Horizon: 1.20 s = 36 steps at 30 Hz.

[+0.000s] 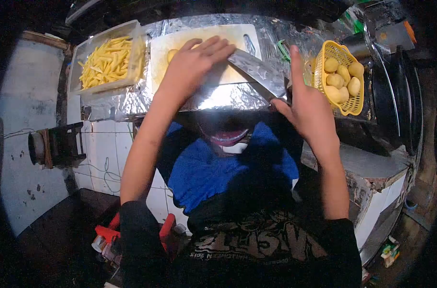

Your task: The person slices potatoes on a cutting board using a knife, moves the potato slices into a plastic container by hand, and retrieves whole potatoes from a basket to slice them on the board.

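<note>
My left hand lies over the white cutting board, its fingers curved over a peeled yellow potato that is mostly hidden beneath them. Its fingertips are close to the tip of a broad-bladed kitchen knife; whether they touch it I cannot tell. My right hand grips that knife at the handle, thumb on the near side and index finger stretched out away from me. The blade slants from the right hand up to the left, over the board's right part and the foil-covered counter.
A clear plastic container with many cut potato sticks stands left of the board. To the right, a yellow plastic basket holds several peeled potatoes. Shiny foil covers the counter's front edge. A green-handled tool lies behind the knife.
</note>
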Each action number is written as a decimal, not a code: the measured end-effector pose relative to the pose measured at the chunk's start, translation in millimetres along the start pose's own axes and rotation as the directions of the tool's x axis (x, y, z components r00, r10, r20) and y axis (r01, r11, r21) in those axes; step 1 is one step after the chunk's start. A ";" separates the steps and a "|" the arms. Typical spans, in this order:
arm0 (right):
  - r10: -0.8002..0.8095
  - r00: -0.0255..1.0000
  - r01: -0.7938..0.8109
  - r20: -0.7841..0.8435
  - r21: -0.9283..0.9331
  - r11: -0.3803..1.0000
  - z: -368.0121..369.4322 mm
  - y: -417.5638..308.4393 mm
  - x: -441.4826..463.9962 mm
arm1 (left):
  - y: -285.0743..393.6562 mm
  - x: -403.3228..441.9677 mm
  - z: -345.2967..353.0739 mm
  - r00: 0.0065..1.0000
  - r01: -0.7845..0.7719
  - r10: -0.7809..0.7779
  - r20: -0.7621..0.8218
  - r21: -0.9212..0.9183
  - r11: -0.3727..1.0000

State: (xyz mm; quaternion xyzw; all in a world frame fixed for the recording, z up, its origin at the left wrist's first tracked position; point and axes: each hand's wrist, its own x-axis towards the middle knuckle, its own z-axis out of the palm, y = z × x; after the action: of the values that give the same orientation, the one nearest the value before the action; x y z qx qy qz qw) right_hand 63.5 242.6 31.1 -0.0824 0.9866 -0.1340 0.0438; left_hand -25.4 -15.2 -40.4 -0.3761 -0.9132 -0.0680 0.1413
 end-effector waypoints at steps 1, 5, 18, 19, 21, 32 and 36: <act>0.002 1.000 -0.001 -0.023 0.021 1.000 -0.8 2.7 -0.9 | -5.0 -2.9 0.4 0.999 0.043 -0.043 0.014 0.005 0.999; 0.055 0.998 -0.055 -0.029 -0.020 0.998 -10.4 11.9 -8.8 | -12.5 -14.4 -0.4 0.991 0.135 -0.136 -0.014 -0.056 0.989; 0.174 0.978 -0.136 -0.115 0.282 0.950 -18.9 37.3 -27.7 | -0.9 30.3 0.1 0.986 0.074 -0.058 0.156 -0.095 0.993; 0.186 0.975 -0.143 -0.119 0.305 0.942 -19.0 39.0 -28.4 | -2.4 27.6 1.7 0.991 0.096 -0.085 0.101 -0.107 0.990; 0.206 0.971 -0.160 -0.121 0.310 0.937 -19.7 42.8 -29.2 | -8.5 23.6 0.4 0.993 0.111 -0.106 0.048 -0.121 0.986; 0.198 0.970 -0.140 -0.140 0.345 0.928 -14.2 45.9 -31.9 | -50.4 6.3 -13.5 0.968 0.246 -0.248 0.028 -0.273 0.930; 0.208 0.970 -0.150 -0.125 0.365 0.919 -12.5 48.4 -32.5 | -69.5 1.9 -6.9 0.981 0.182 -0.193 -0.010 -0.285 0.941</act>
State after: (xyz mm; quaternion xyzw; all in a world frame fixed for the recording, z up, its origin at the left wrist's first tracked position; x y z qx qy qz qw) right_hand 86.8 297.4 32.0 0.0288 0.9502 -0.3102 -0.0100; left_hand -74.3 -64.8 -34.5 -0.3022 -0.9229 -0.2183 0.0964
